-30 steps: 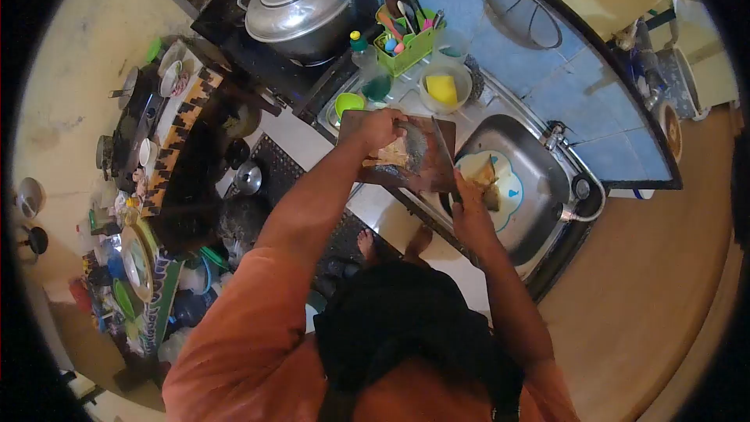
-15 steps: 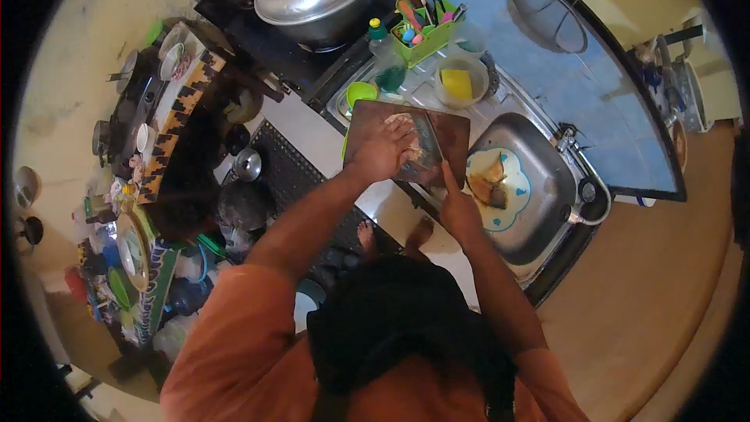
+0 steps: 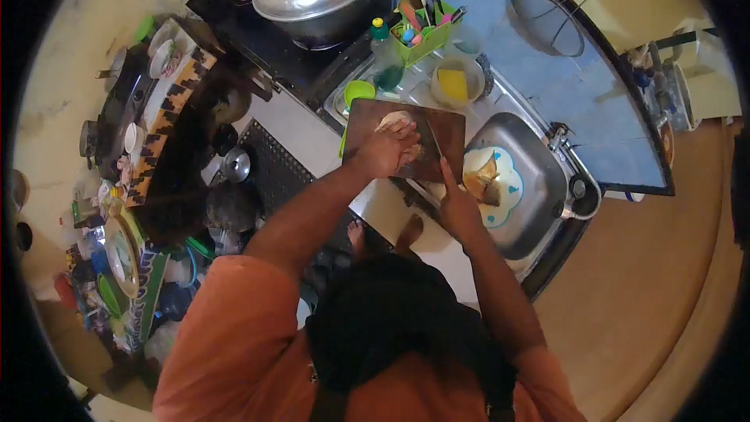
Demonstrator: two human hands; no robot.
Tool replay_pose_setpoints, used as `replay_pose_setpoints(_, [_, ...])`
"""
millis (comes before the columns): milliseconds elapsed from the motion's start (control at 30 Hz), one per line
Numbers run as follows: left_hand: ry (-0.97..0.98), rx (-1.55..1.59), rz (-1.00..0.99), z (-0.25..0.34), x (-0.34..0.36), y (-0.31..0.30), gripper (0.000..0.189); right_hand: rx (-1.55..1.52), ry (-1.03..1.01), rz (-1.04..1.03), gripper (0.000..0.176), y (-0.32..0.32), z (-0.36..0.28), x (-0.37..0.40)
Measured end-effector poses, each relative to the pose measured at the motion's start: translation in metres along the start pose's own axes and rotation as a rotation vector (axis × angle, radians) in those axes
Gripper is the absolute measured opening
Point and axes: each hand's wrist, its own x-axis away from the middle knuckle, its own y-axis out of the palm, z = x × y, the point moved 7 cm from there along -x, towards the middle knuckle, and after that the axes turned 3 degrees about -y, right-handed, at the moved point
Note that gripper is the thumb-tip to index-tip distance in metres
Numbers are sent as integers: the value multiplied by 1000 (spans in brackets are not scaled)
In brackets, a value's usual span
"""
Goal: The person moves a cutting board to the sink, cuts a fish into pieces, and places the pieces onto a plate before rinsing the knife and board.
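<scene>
A dark brown cutting board (image 3: 449,126) lies beside the sink, with a pale piece of food (image 3: 397,120) on its left half. My left hand (image 3: 380,154) presses on that food, its fingers bent over it. My right hand (image 3: 458,209) is closed round the handle of a knife (image 3: 434,139), whose blade points up over the board, to the right of the food and apart from it. In the sink, a white and blue scalloped plate (image 3: 512,180) holds brownish pieces of food (image 3: 486,186).
The steel sink (image 3: 539,211) has a faucet (image 3: 559,134) at its right. Beyond the board stand a bowl with a yellow sponge (image 3: 452,84), a green utensil holder (image 3: 424,45), a soap bottle (image 3: 381,51) and a green cup (image 3: 359,92). A large pot (image 3: 316,0) sits on the stove.
The view has shifted slightly. The knife blade has come away from beside the food and stands more upright. My left hand still presses on the food.
</scene>
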Motion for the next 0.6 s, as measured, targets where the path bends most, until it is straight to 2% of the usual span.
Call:
replay_pose_setpoints(67, [48,-81,-8,0,-3,0,44,43,-25,31,85,-18,-13,-13])
replay_pose_setpoints(133, [75,25,-2,-4,-5,-2,42,78,-49,70,84,-33,-23,-17])
replay_pose_setpoints(167, [77,25,-4,-10,-10,-1,42,32,-2,11,81,-33,-18,-17])
replay_pose_setpoints(233, [-164,228,-312,-29,-19,8,44,-19,52,-55,79,-27,-6,-10])
replay_pose_setpoints(267, [-162,230,-318,-33,-25,2,44,-53,17,18,76,-29,-3,-5])
replay_pose_setpoints(300, [-79,125,-246,-32,-31,-6,42,-88,-17,87,73,-32,-4,0])
replay_pose_setpoints(333, [6,20,-175,-28,-32,-13,41,-94,-10,83,73,-28,-4,4])
replay_pose_setpoints(367, [10,19,-179,-26,-30,-15,41,-130,14,79,71,-28,-2,6])
replay_pose_setpoints(433, [-129,52,-24,-33,-27,-33,58,-173,40,86,69,-37,-6,6])
replay_pose_setpoints(467, [-125,50,-32,-32,-28,-34,58,-219,31,107,70,-43,-10,8])
replay_pose_setpoints(533, [-246,53,-135,-33,-30,-34,75,-270,30,130,71,-47,-10,12])
replay_pose_setpoints(600, [-306,11,-189,-31,-36,-35,76,-360,79,127,71,-49,-4,12])
